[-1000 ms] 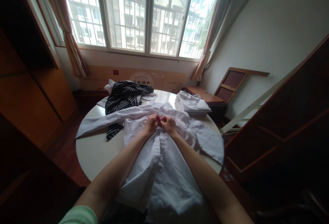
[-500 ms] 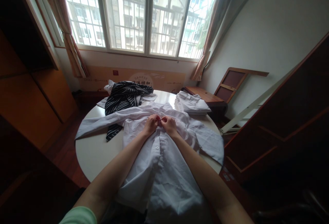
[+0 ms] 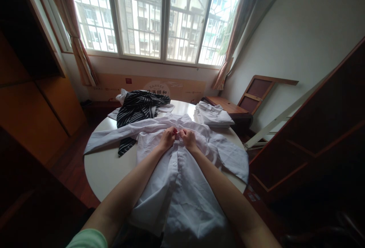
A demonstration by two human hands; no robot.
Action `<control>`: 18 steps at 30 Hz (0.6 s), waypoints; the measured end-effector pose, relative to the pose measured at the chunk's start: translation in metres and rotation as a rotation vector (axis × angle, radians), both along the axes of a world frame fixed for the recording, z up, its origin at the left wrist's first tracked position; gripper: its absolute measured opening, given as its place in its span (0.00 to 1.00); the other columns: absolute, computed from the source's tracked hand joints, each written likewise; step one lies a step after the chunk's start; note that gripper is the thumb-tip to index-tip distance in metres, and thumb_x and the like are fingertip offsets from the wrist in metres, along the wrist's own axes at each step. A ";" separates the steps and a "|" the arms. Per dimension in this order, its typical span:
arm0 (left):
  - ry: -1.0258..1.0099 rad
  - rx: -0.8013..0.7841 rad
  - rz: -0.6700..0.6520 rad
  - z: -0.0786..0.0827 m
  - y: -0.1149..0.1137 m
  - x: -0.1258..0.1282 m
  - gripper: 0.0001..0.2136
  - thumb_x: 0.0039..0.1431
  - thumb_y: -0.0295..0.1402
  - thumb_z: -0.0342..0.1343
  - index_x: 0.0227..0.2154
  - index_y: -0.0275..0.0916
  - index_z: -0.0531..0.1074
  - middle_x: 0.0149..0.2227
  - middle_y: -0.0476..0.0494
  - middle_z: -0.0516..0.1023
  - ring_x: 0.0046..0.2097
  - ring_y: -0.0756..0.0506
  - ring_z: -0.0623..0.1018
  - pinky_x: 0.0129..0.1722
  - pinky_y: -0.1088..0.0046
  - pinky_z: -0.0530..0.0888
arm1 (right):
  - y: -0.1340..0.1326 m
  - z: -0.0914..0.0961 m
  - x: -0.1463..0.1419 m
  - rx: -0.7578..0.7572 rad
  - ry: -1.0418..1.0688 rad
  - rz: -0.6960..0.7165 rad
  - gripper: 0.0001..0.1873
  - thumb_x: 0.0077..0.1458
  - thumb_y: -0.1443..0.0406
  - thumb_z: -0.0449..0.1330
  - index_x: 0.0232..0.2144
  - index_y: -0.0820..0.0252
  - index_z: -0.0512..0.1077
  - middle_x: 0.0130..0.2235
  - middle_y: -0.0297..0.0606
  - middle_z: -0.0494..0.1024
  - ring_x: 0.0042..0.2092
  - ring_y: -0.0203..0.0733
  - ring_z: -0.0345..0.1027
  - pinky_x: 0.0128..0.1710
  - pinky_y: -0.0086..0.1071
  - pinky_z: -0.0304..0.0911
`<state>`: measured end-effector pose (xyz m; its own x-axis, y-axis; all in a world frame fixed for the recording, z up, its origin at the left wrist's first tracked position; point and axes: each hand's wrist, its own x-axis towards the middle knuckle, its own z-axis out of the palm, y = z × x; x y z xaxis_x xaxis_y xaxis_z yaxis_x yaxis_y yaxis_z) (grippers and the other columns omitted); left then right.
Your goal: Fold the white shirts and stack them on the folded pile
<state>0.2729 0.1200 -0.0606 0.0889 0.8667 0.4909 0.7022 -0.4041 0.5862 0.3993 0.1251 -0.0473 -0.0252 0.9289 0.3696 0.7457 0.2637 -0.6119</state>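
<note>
A white button-up shirt lies spread front-up on the round white table, sleeves out to both sides. My left hand and my right hand meet at the upper part of its button line, just below the collar. Both hands are closed in a pinch on the shirt's front edges, fingertips touching. The lower shirt hangs over the near table edge between my forearms.
A black-and-white striped garment lies heaped at the table's far left. A folded white shirt sits at the far right. Wooden cabinets stand at left and right, a low wooden piece beyond the table, windows behind.
Both hands stay pinched at the same spot on the button line; only slight finger movement shows.
</note>
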 end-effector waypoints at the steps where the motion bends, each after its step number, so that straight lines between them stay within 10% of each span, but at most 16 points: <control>1: 0.003 0.002 -0.001 0.000 0.000 0.000 0.06 0.51 0.21 0.49 0.27 0.37 0.69 0.28 0.48 0.73 0.31 0.50 0.71 0.35 0.74 0.67 | 0.001 -0.001 0.000 -0.002 -0.004 0.000 0.15 0.55 0.65 0.49 0.25 0.61 0.74 0.28 0.39 0.78 0.31 0.38 0.69 0.34 0.28 0.58; 18: 0.023 -0.053 0.032 0.000 -0.001 0.000 0.06 0.52 0.22 0.50 0.28 0.40 0.69 0.29 0.48 0.74 0.33 0.49 0.72 0.36 0.73 0.67 | 0.001 -0.002 0.002 -0.021 0.097 0.052 0.06 0.44 0.67 0.58 0.25 0.60 0.75 0.28 0.36 0.79 0.33 0.38 0.71 0.37 0.29 0.63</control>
